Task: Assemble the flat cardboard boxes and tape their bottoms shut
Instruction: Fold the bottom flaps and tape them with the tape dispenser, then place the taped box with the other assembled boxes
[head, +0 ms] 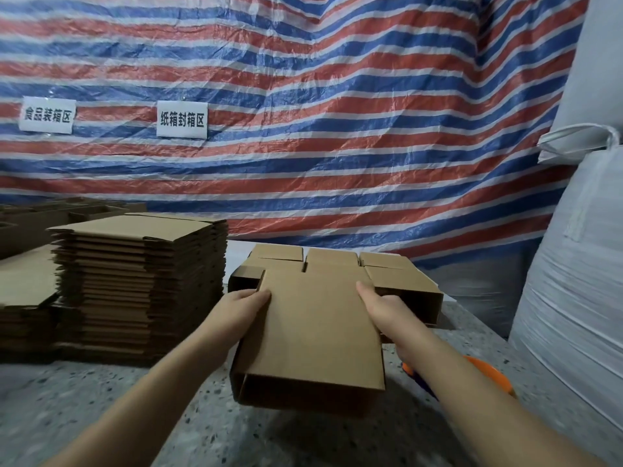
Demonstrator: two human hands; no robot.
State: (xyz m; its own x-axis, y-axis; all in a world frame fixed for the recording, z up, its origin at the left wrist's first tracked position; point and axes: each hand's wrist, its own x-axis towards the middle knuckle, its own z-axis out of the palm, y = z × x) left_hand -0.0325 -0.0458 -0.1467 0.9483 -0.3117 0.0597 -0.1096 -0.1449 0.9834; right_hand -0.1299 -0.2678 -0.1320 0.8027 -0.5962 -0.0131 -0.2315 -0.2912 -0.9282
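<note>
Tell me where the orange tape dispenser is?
The orange tape dispenser lies on the speckled table, low right, partly hidden behind the right forearm, beside the held cardboard box.

Evenly and rather dimly lit, soft light from above, no glare. Faint shadow on the surface [84, 399] beneath the held box [313, 335]; darker gaps in the stack of flat boxes [135, 284]. Motion blur over the forearms and lower corners, wide-angle bending at the edges, signs [182, 119] on the tarp [371, 112] slightly soft.
</note>
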